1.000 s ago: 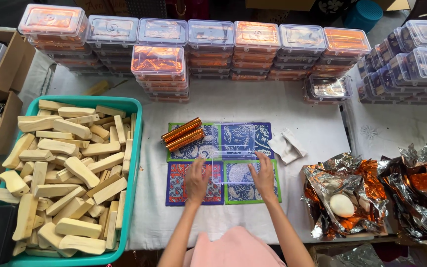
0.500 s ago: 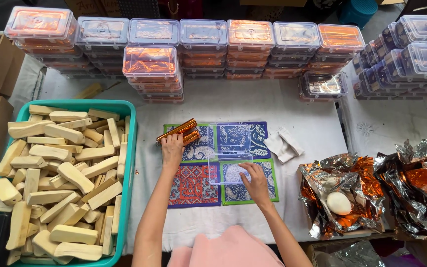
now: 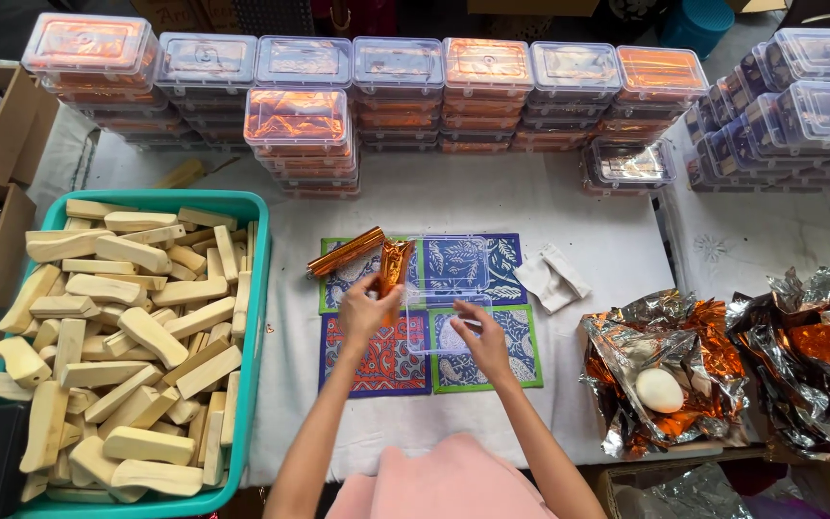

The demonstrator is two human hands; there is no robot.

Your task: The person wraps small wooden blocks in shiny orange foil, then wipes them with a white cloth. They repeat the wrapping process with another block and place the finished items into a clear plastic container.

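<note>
My left hand (image 3: 365,309) grips an orange foil-wrapped stick (image 3: 395,269) and holds it upright over the left edge of an open clear plastic box (image 3: 450,265). My right hand (image 3: 480,338) rests on the near part of that box, fingers spread on the plastic. The box lies on four patterned cloth squares (image 3: 381,361) in blue, red and green. More orange foil-wrapped sticks (image 3: 343,253) lie just left of the box on the cloth.
A teal tub (image 3: 254,288) full of pale wooden blocks stands at the left. Stacks of lidded clear boxes (image 3: 300,135) line the back and right. Crumpled foil sheets (image 3: 665,356) with a white egg-shaped object (image 3: 659,389) lie at the right. Folded white paper (image 3: 551,279).
My left hand reached up to the foil-wrapped sticks, took one, and brought it back over the box. My right hand stayed on the clear box, which now lies open.
</note>
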